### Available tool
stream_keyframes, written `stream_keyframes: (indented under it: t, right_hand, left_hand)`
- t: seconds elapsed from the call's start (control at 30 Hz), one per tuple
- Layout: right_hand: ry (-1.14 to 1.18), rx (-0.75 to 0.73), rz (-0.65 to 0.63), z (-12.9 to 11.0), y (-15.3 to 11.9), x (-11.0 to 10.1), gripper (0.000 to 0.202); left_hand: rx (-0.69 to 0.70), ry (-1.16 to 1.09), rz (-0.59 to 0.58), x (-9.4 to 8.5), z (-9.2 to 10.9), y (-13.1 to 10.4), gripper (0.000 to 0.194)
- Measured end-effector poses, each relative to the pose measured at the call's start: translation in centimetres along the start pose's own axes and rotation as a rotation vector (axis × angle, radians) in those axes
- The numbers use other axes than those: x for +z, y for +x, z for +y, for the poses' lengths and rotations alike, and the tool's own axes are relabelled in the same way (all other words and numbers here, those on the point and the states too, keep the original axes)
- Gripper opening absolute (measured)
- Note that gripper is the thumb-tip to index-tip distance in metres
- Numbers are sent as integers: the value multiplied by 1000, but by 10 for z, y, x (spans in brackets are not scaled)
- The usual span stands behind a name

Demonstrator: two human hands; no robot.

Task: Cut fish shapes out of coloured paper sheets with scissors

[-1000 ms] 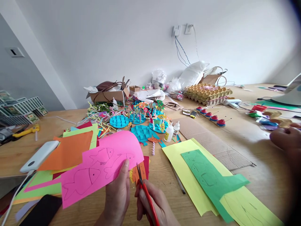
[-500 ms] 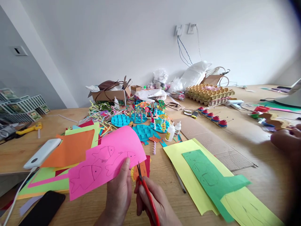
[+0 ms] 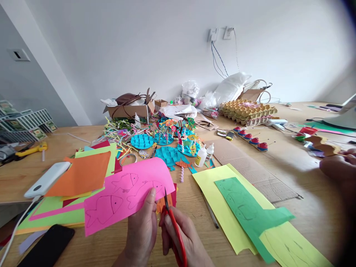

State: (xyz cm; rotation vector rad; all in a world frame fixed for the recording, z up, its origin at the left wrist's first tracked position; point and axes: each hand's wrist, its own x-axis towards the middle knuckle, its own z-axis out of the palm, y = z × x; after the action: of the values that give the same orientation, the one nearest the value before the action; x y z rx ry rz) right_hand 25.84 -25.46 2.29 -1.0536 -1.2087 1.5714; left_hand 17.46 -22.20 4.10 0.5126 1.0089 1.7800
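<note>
My left hand [image 3: 143,226] grips the lower edge of a pink paper sheet [image 3: 97,218], its thumb on top. Three fish outlines are drawn on the sheet in dark line. My right hand [image 3: 185,233] is wrapped round the handles of red scissors [image 3: 178,231]. The scissors' dark blades point up and touch or overlap the sheet's right edge, close to the nose of one drawn fish. Behind the blades, orange paper with drawings [image 3: 164,202] lies on the table. Right of my hands, a green sheet [image 3: 239,207] with outlines rests on yellow paper [image 3: 214,185].
Left are orange paper [image 3: 83,172], a white device [image 3: 47,180] and a black phone [image 3: 47,246]. Blue paper bases [image 3: 141,141], glue bottles [image 3: 200,156] and egg trays [image 3: 247,109] stand farther back. Another person's hand [image 3: 338,167] is at the right edge.
The pink sheet has dipped at its top and shifted slightly right, uncovering a roll of tape and a pen behind it. The scissor blades now overlap the sheet's right edge.
</note>
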Motion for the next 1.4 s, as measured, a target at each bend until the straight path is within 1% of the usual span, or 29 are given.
stream_keyframes:
  t: [0.17,0.47,0.67,0.8,1.0,1.27,1.4]
  right_hand:
    - [3,6,6,2,-1,0,51]
    - [-13,16,13,9,-1,-2,50]
    - [-10,37,3,10,-1,-3,51]
    - [8,73,5,5,-1,-4,53]
    - [20,74,1,5,-2,-6,53]
    - [3,66,-1,16,-2,-9,51]
    - [1,59,-1,17,-3,-11,49]
  left_hand:
    - [2,52,-28,2,3,-1,46]
    - [-33,12,-41,-1,1,-1,44]
    - [-40,20,-76,0,1,1,51]
    - [-70,52,-91,-2,0,-2,47]
    - [-89,59,-84,-6,0,-3,40]
    - [-138,48,-71,-11,-1,-1,43]
    - [-153,44,-119,-15,0,2,43]
